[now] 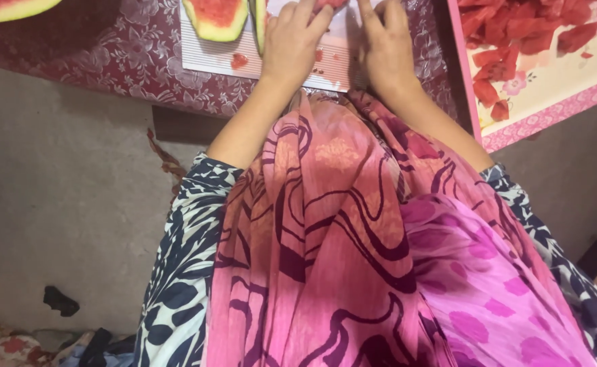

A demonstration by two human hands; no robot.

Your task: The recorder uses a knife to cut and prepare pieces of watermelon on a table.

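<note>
Watermelon wedges (215, 19) lie on a white ribbed cutting board (207, 58) at the table's edge; the flesh looks soft, wet and slippery, so the firm green rind seems the safer place to grip. At the right, a pink-rimmed floral tray (550, 102) holds cut red pieces (516, 30). The left hand (292, 41) pinches a red piece at the frame's top, and the right hand (383, 44) rests beside it, its grip hidden; no packages or labels show.

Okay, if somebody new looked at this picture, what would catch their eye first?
Most likely the bright pink and orange patterned scarf filling the middle and bottom of the view. Above it, the left hand and right hand rest on a white cutting board with a watermelon slice, and a pink-rimmed tray of red watermelon pieces sits at top right.
</note>
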